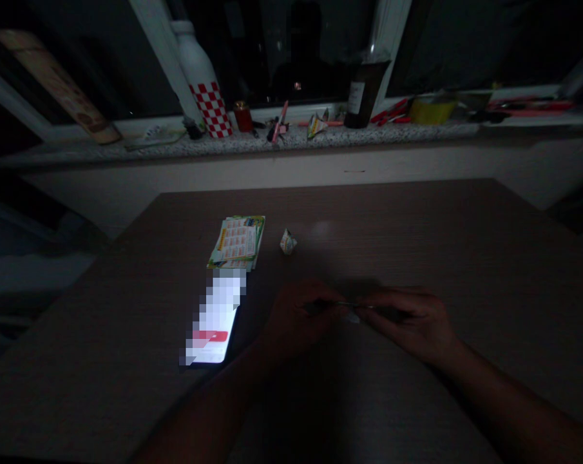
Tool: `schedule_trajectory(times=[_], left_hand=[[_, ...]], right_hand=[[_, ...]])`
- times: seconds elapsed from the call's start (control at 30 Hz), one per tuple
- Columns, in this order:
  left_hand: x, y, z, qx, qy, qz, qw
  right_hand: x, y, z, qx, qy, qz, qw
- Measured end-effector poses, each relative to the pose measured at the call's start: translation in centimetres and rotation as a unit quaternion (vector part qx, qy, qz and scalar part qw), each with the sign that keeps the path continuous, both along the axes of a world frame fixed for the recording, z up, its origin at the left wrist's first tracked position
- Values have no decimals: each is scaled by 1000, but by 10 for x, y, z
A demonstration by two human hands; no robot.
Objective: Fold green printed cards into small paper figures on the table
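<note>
Over the table's near middle, my left hand (298, 314) and my right hand (414, 319) meet at the fingertips. Both pinch a small, thin piece of paper (352, 316), seen almost edge-on, with a pale part showing below the fingers. Dim light and the fingers hide its exact shape. Beyond my left hand stands a small folded paper piece (288, 242) with printed, pointed sides. Left of that lies a stack of printed paper sheets (238, 240) in green, white and yellow.
A phone (214, 322) with a bright, blurred screen lies left of my left hand on the brown table (392, 232). Along the windowsill (252, 147) stand a red-checked white bottle (207, 96), a dark bottle (361, 96), another folded paper piece (316, 124) and a yellow container (432, 111).
</note>
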State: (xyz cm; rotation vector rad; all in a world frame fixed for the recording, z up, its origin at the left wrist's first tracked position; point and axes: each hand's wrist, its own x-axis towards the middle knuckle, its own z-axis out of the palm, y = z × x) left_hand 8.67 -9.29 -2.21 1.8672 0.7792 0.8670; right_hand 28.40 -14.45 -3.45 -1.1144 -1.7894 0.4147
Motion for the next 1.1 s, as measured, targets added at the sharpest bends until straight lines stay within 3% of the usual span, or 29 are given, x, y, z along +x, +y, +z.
schedule_trajectory(times=[0.27,0.53,0.77,1.1], left_hand=[[0,-1,-1,-46,-9,-14,999],[2,0,-11,-138,-62,69,986],[3,-2,-9,-122,-39,65,990],[4,-4,-10,-143,-78,56,985]], right_hand=[[1,-2,10,-46,24,5,999],[1,1,4,-129,114,4,985],[-5,1,2,-138,138,-32,980],[-5,0,4,-138,137,-28,981]])
